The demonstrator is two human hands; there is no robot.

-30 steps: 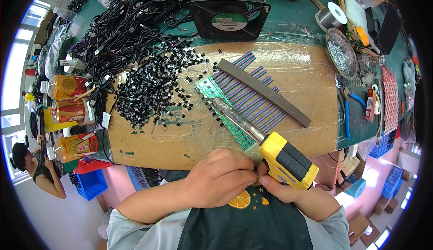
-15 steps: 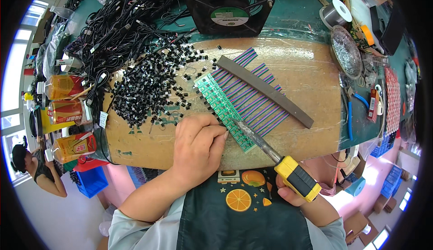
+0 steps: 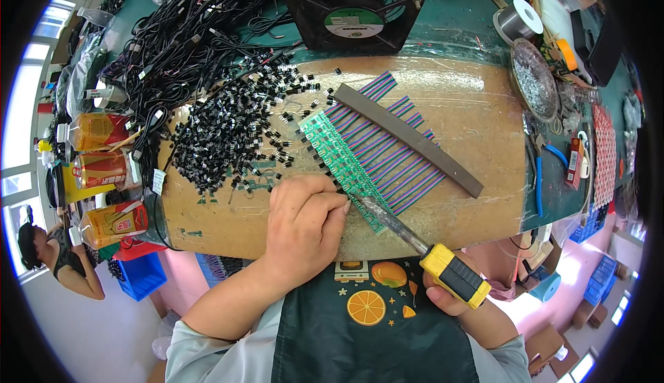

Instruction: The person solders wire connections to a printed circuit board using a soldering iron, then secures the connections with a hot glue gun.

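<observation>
My right hand (image 3: 446, 296) grips a soldering iron (image 3: 453, 272) by its yellow and black handle. The iron's metal tip meets the lower half of a green circuit board panel (image 3: 333, 149), close to its left edge. Against that same edge rests my left hand (image 3: 304, 220), its fingers pinched together; what they hold is hidden. Rows of purple, black and green ribbon wires (image 3: 391, 149) run out from the panel's right side. A dark flat bar (image 3: 408, 139) lies slantwise across those wires. Left of the panel spreads a pile of small black components (image 3: 232, 124).
A black fan (image 3: 351, 20) stands at the back, beside a heap of black cables (image 3: 183, 37). Drink bottles (image 3: 114, 222) line the left. At right are a solder spool (image 3: 519, 20), a metal dish (image 3: 534, 80) and blue-handled pliers (image 3: 539, 182). Another person (image 3: 66, 258) sits far left.
The soldering iron's tip has shifted slightly down and left on the panel, nearer my left fingers. My left hand stays where it was.
</observation>
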